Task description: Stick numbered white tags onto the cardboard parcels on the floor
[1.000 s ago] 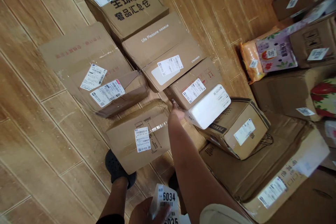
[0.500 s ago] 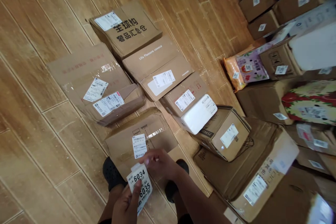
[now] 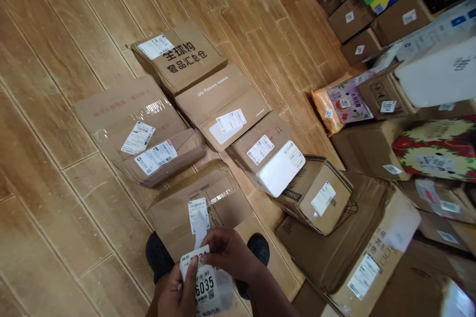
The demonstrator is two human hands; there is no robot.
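At bottom centre of the frame, left hand (image 3: 177,293) grips a strip of number labels (image 3: 206,285) from its left edge, thumb across the face; "6035" reads clearly, the number above it is half covered. Right hand (image 3: 227,253) pinches the top of the strip between thumb and fingers, with a white sliver of backing or sticker standing up from the pinch (cannot tell which). Two dark shoes (image 3: 159,256) show on the wooden floor (image 3: 55,183) just under the hands.

Directly above the hands, lower middle, a flat taped carton (image 3: 215,208) with a barcode label lies at the feet. Left of centre, a wide carton (image 3: 122,114) under clear tape carries two shipping labels. Running diagonally from upper middle down to the right: a carton with black Chinese print (image 3: 186,57), a "Life Pleasure" carton (image 3: 223,101), a smaller carton (image 3: 264,141), then a white parcel (image 3: 280,168) resting partly on a tilted brown box (image 3: 320,198).

Right side and upper right corner: stacked cartons, a purple printed bag (image 3: 347,101), a red floral package (image 3: 435,148).
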